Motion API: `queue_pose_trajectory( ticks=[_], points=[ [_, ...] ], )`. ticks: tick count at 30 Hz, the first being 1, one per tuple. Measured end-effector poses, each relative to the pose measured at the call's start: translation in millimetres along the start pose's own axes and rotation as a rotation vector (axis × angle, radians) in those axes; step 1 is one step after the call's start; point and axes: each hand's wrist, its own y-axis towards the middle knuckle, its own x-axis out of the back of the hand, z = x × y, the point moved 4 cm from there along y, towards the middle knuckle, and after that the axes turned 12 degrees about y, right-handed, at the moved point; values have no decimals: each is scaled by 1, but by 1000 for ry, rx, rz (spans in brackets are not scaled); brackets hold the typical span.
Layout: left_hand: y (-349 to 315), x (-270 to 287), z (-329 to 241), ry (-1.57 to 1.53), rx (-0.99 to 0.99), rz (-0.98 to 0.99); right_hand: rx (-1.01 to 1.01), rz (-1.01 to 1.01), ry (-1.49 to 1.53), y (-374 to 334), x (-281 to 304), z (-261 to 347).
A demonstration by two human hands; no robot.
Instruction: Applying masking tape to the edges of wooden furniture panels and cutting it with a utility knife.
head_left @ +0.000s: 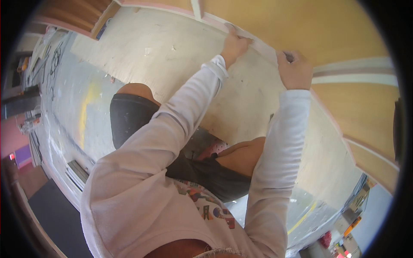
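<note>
A pale narrow strip (263, 48) runs along the lower edge of a yellow-tan panel (297, 26). Against this strip rests my left hand (235, 47), index finger stretched out and thumb apart from it. To its right, at the same edge, my right hand (295, 71) is closed, with thumb and fingers curled round a small dark gap. The strip reaches the fingers of that hand, but what they grip is hidden. Both forearms wear white sleeves.
A pale board floor (172, 47) lies below the panel. White uprights (357, 78) divide the panelling. My bent knee (137, 90) is at the left. Long strips (77, 174) lie at far left; assorted items, one orange (352, 225), are at lower right.
</note>
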Motion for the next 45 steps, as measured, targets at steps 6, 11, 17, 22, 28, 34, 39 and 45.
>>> queue_pose_trajectory(
  ticks=[6, 11, 17, 22, 28, 34, 39, 45],
  points=[
    [13, 12, 15, -116, 69, 117, -310, -252, 311, -11, 89, -67],
    [4, 8, 6, -31, 49, 290, -375, -21, -16, -129, 49, -201],
    [-68, -40, -8, 182, -58, 617, -113, 91, -409, -204, 12, -232],
    [-97, -58, -27, 200, -320, 936, -339, 103, 73, -157, 29, -176],
    [-103, -52, -98, 89, -410, 821, -356, 77, 693, -95, 50, -82],
    [-88, 10, -159, 253, -668, 585, -146, -33, 655, -69, 58, -12],
    [-110, 57, -195, 294, -802, 489, -36, -194, 863, -55, 62, 46],
    [-104, 111, -225, 277, -909, 378, 299, -83, 693, -29, 67, 107]
  ],
)
